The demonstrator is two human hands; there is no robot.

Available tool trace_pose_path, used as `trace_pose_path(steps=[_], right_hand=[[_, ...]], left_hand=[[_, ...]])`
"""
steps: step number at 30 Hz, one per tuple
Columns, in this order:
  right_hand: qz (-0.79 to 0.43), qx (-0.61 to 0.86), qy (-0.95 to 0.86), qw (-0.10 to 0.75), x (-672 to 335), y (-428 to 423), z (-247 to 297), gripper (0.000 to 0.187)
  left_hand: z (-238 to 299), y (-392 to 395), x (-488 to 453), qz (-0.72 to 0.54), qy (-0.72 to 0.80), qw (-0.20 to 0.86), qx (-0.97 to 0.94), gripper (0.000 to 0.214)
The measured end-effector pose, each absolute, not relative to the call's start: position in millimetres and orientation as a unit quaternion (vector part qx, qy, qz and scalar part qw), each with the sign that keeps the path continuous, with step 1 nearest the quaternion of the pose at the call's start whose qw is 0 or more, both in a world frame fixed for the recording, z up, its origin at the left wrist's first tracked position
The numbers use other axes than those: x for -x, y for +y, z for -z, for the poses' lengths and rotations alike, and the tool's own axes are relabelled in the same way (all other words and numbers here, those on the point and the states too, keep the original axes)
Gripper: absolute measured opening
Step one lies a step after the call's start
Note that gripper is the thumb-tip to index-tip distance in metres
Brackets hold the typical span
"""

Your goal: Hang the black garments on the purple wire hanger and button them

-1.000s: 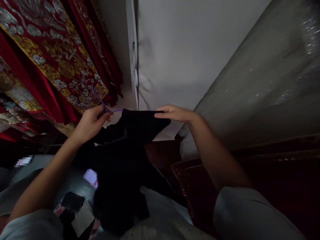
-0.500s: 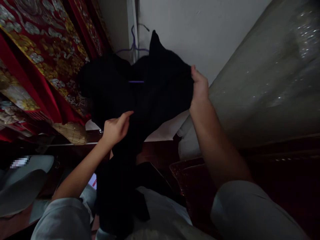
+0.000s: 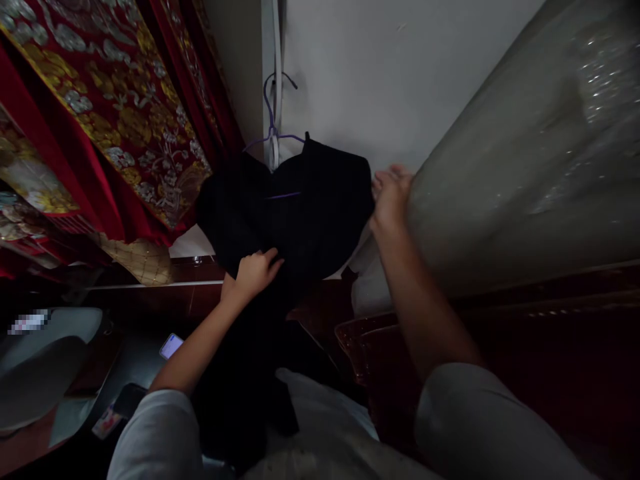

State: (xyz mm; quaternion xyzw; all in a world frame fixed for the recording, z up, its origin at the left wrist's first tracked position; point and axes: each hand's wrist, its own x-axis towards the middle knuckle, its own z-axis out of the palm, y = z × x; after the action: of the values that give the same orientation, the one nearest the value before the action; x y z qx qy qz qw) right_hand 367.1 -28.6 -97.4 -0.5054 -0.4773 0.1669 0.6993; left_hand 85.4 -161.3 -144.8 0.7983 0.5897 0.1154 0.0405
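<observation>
A black garment [image 3: 330, 207], its exact kind too dark to make out, hangs from a purple hanger [image 3: 271, 123] against the wall. The hanger's lower bar shows at the neck opening. My left hand [image 3: 257, 272] is closed on the garment's front, low and left of its middle. At the right edge of the cloth is my right hand [image 3: 390, 197], fingers stretched upward and slightly blurred; it lies against or just beside the sleeve side. Dark cloth runs down below my left hand toward my lap.
Red embroidered drapery [image 3: 125, 120] hangs at the left. A large plastic-wrapped roll [image 3: 505, 167] leans at the right, close to my right hand. Dark red carved furniture [image 3: 475, 373] stands below it. At lower left are a pale chair [image 3: 55, 373] and a lit phone [image 3: 171, 346].
The garment's raised right shoulder has dropped and the cloth hangs lower and more evenly. My right hand has loosened from its edge and come down; my left hand has shifted right and slightly down.
</observation>
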Motion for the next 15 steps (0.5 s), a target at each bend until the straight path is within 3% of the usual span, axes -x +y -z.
trace_pose_path(steps=[2, 3, 5, 8, 11, 15], right_hand=[[-0.093, 0.515, -0.402, 0.751, -345.6, -62.2, 113.0, 0.044], [-0.107, 0.496, -0.427, 0.748, -331.3, -83.0, 122.2, 0.039], [-0.218, 0.474, -0.526, 0.672, -300.3, -124.3, 141.2, 0.021], [-0.349, 0.465, -0.627, 0.518, -264.9, -164.4, 162.6, 0.026], [-0.380, 0.452, -0.683, 0.430, -255.7, -171.6, 166.8, 0.029], [-0.353, 0.472, -0.727, 0.353, -263.7, -161.8, 159.9, 0.025]], left_hand=[[157.0, -169.8, -90.6, -0.210, 0.587, 0.076, -0.778, 0.034], [164.3, -173.7, -94.8, -0.263, 0.582, 0.098, -0.763, 0.029], [179.8, -179.9, -105.7, -0.354, 0.563, 0.140, -0.734, 0.019], [200.0, -186.1, -123.0, -0.433, 0.565, 0.187, -0.677, 0.016], [210.4, -190.2, -134.9, -0.512, 0.584, 0.204, -0.596, 0.022], [214.8, -189.8, -141.1, -0.624, 0.504, 0.222, -0.555, 0.051]])
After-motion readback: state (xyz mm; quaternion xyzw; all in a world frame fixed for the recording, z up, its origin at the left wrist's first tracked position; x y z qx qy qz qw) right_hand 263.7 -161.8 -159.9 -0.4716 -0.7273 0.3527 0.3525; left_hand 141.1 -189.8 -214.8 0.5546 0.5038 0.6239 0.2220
